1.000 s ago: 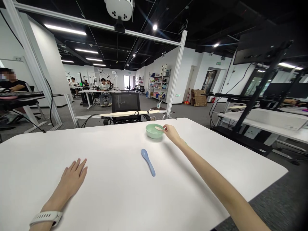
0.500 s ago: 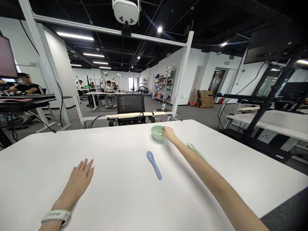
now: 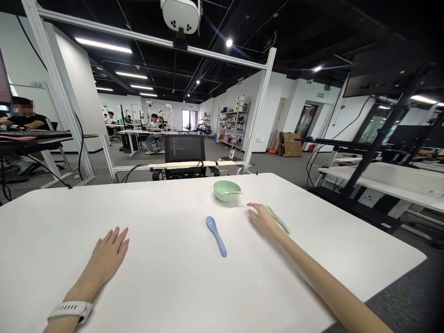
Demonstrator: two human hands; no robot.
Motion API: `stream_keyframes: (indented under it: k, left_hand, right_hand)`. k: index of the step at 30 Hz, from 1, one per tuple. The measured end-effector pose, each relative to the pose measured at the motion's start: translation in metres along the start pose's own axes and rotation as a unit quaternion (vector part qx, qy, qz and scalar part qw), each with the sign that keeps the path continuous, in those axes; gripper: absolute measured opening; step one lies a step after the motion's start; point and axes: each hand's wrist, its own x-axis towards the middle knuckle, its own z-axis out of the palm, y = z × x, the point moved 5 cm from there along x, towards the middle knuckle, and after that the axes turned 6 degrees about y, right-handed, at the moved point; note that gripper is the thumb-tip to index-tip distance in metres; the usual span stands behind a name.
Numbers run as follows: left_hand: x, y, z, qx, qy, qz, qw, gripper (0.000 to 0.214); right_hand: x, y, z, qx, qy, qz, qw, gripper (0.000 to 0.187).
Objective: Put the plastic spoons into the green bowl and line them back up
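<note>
My left hand (image 3: 109, 252) lies flat on the white table with its fingers spread, holding nothing. Over the right half of the table, my right hand (image 3: 263, 218) has its fingers apart and nothing in them. It is between the green bowl (image 3: 224, 194) and a light green spoon (image 3: 280, 220), partly covering that spoon. A pale spoon (image 3: 236, 192) rests inside the bowl with its handle over the rim. In the middle of the table lies a blue spoon (image 3: 217, 237), its bowl end pointing away from me.
The white table (image 3: 166, 277) spreads across the foreground. A metal frame (image 3: 258, 111) and a black office chair (image 3: 185, 148) stand beyond its far edge. People sit at desks in the background, and one person (image 3: 27, 115) is at the far left.
My right hand has let go of the pale spoon, now resting in the bowl, and has drawn back toward me and to the right. My left hand stays flat on the table.
</note>
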Motion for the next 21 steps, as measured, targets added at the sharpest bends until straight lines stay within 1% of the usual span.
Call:
stream_keyframes:
  k: [2, 4, 8, 14, 17, 19, 21]
  left_hand:
    - [0.001, -0.001, 0.001, 0.001, 0.008, 0.000, 1.000, 0.074]
    - [0.001, -0.002, 0.003, 0.000, 0.012, -0.002, 1.000, 0.075]
    - [0.002, -0.006, 0.005, -0.001, 0.008, -0.010, 1.000, 0.078]
    - [0.004, -0.007, 0.007, -0.011, 0.028, -0.008, 1.000, 0.076]
    - [0.003, -0.007, 0.007, -0.015, 0.027, -0.005, 0.999, 0.074]
    - [0.003, -0.006, 0.007, -0.014, 0.024, -0.005, 1.000, 0.072]
    - [0.002, -0.006, 0.006, -0.010, 0.019, -0.005, 1.000, 0.071]
  right_hand:
    - [-0.017, 0.008, 0.011, 0.028, -0.027, -0.018, 0.999, 0.041]
    - [-0.025, 0.012, 0.018, 0.044, -0.045, -0.025, 0.998, 0.044]
    - [-0.026, 0.013, 0.020, 0.056, -0.051, -0.023, 0.997, 0.048]
    - [-0.022, 0.016, 0.019, 0.077, -0.031, -0.009, 0.997, 0.041]
    - [-0.003, 0.013, 0.012, 0.055, 0.015, -0.003, 0.998, 0.041]
    - [0.020, 0.003, 0.003, 0.048, 0.057, -0.019, 0.997, 0.038]
    - [0.048, -0.014, -0.005, 0.042, 0.078, -0.043, 0.995, 0.036]
